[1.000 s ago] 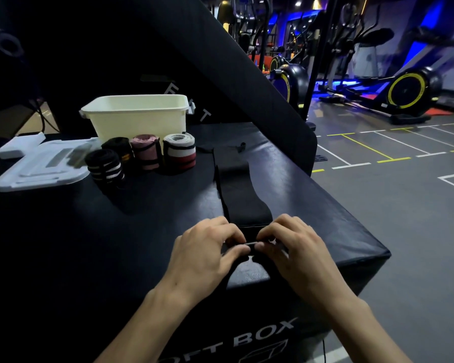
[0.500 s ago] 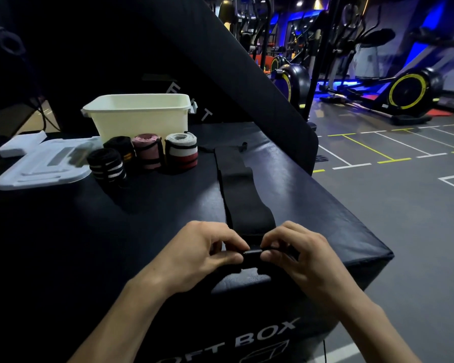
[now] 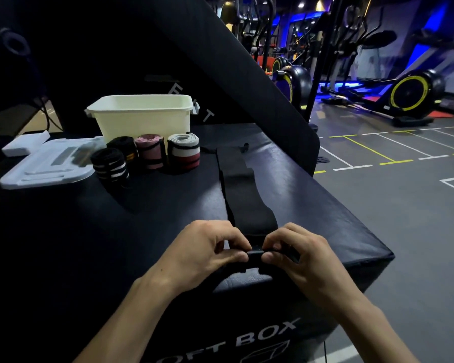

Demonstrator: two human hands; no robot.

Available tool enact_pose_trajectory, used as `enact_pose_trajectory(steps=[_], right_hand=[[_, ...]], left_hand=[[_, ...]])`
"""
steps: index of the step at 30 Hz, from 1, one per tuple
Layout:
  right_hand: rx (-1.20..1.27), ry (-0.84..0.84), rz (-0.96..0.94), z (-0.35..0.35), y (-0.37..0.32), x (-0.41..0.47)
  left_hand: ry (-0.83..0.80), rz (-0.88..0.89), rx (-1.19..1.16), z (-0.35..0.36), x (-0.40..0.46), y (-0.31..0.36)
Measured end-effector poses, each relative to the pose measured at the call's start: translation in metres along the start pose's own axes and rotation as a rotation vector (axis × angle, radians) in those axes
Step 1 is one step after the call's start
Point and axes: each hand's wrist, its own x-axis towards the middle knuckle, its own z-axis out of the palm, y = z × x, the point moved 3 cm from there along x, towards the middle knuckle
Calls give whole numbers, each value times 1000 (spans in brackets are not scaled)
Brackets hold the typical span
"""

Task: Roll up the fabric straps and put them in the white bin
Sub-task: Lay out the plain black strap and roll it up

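A long black fabric strap (image 3: 243,189) lies flat on the black soft box (image 3: 152,205), running away from me. Its near end is curled into a small roll at the box's front edge. My left hand (image 3: 207,251) and my right hand (image 3: 296,254) both pinch that roll between thumbs and fingers. Several rolled straps stand in front of the white bin (image 3: 142,115): a black one with white stripes (image 3: 110,166), a black one (image 3: 123,149), a pink one (image 3: 150,151) and a grey, white and red one (image 3: 184,151).
A white lid (image 3: 45,166) and a small white block (image 3: 24,144) lie at the far left. A tall black pad (image 3: 220,61) leans behind the box. The box drops off to the gym floor (image 3: 404,205) on the right, with exercise machines beyond.
Both hands have turned the strap's near end over, and the small roll between my fingers has grown slightly. The rest of the strap and the rolled straps stay put.
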Motion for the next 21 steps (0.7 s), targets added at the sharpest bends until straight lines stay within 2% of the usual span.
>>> enact_pose_trajectory(steps=[8,15,21], right_hand=[[18,13,20,0,-2,0],[52,42,52,-3,-4,-3],[-71,114,13,0,-6,-3]], left_hand=[[59,65,146,1,0,4],[-10,-130,-52,6,-1,6],[-51,-261,-144,6,2,6]])
